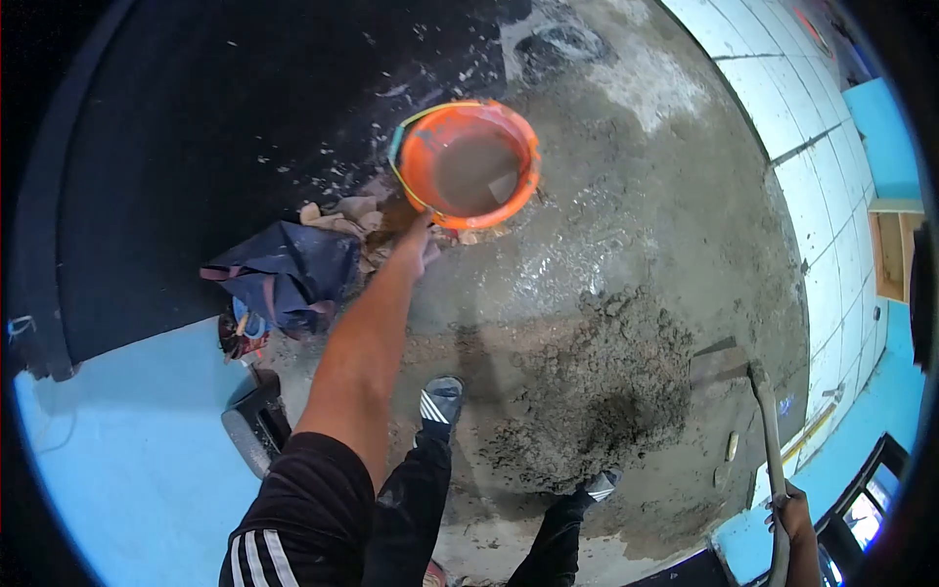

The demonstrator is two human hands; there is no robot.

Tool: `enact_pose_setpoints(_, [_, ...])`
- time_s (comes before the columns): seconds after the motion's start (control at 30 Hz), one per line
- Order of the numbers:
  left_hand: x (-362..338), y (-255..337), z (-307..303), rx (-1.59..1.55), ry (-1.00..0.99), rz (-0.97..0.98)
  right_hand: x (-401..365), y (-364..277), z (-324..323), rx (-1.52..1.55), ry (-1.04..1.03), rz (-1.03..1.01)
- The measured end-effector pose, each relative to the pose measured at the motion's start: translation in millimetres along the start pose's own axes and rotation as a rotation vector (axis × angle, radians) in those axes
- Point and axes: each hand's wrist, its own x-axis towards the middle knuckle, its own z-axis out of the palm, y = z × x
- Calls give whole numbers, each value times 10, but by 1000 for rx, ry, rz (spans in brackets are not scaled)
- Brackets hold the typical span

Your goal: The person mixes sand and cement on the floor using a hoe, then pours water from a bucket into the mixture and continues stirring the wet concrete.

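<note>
My left hand (pixel 423 247) reaches out to the near rim of an orange bucket (pixel 529 186) and grips it by the edge. Murky grey liquid (pixel 469 174) fills the lower part of the bucket, and its yellow-green handle lies over to the left side. At the lower right, my right hand (pixel 792 517) is wrapped around the long handle of a hoe (pixel 769 421). The hoe's flat blade (pixel 719 363) rests at the right edge of a heap of wet grey mortar (pixel 616 382), close to my feet.
Left of my arm lie a dark cloth bag (pixel 293 269) and crumpled paper (pixel 357 213). A black object (pixel 256 421) stands near the light-blue wall (pixel 127 440). Wet cement covers the floor (pixel 636 215); white tiles (pixel 812 205) run along the right. A small wooden-looking piece (pixel 732 447) lies below the blade.
</note>
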Motion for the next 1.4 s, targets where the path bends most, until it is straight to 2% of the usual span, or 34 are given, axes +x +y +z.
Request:
enact_pose_setpoints(0.07, [215,71,200,-68,43,81,19,-67,14,-133,40,29])
enact_pose_setpoints(0.17, [512,28,345,-252,-5,122,55,-225,-48,-86,36,90])
enact_pose_setpoints(0.27, [812,-92,343,-313,-154,86,-24,-390,47,-117,52,100])
enact_pose_setpoints(0.3, [963,-104,318,-344,-291,54,-41,-440,84,-144,59,99])
enact_pose_setpoints(0.43, [944,-274,470,-575,-164,113,-67,-487,152,-211,66,109])
enact_pose_setpoints(0.5, [759,-337,503,-578,-150,134,-66,-485,125,-188,84,117])
enact_pose_setpoints(0.6, [330,-439,397,-410,-128,209,-105,-562,106,-201,58,92])
enact_pose_setpoints(0.73, [-630,-482,429,-239,-127,220,-145,-528,69,-155,72,63])
enact_pose_setpoints(0.8, [-967,-597,399,-186,-210,186,-1,-278,-79,-175,58,16])
enact_pose_setpoints(0.9, [-1524,-841,459,-58,-107,202,249,194,-213,-165,90,-37])
enact_pose_setpoints(0.97, [-1853,-1007,483,36,-95,212,176,164,-184,-269,113,-107])
enact_pose_setpoints(1.03, [-2074,-1171,491,132,-116,210,-37,-88,-162,-406,212,-51])
enact_pose_setpoints(1.17, [-2580,-1439,681,170,-149,185,52,115,-217,-228,162,-27])
enact_pose_setpoints(1.23, [-2736,-1593,724,243,-149,161,-9,162,-195,-51,92,-78])
enact_pose_setpoints(1.3, [-2800,-1761,722,297,-164,153,376,556,-236,-302,148,-190])
enact_pose_setpoints(1.37, [-3012,-1841,881,305,-144,173,249,479,-190,-368,304,-231])
enact_pose_setpoints(1.4, [-3120,-1887,986,309,-133,184,204,430,-204,-342,269,-219])
